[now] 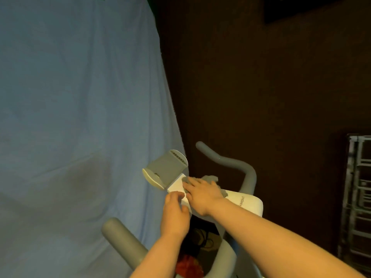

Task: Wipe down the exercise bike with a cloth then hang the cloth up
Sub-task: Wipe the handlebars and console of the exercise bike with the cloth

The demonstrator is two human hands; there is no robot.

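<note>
My right hand (202, 192) lies flat on the cloth (210, 180), fingers straight and slightly spread, pressing it onto the white top of the bike (247, 203). The cloth is grey and bunched, sticking out past my fingertips and beside my wrist, sitting on the console panel just behind the tablet holder (165, 171). Holder is grey with white end caps, tilted, at the front end of the panel. My left hand (175, 213) is right next to the right one, fingers curled loosely at the near edge of the white panel; cannot tell if they really grip the edge or only touch it. Left hand holds no cloth. Grey handlebar (230, 163) curves up behind the panel on the right, another grey bar (120, 235) comes out lower left. Printed word on the white panel near my right forearm, too blurred to read fully. Blue sheet (80, 97) hangs across the left half of the view, dark wall (261, 77) on the right. Metal rack (359, 197) at the far right edge. Something red (188, 265) below the bike frame, unclear what.
</note>
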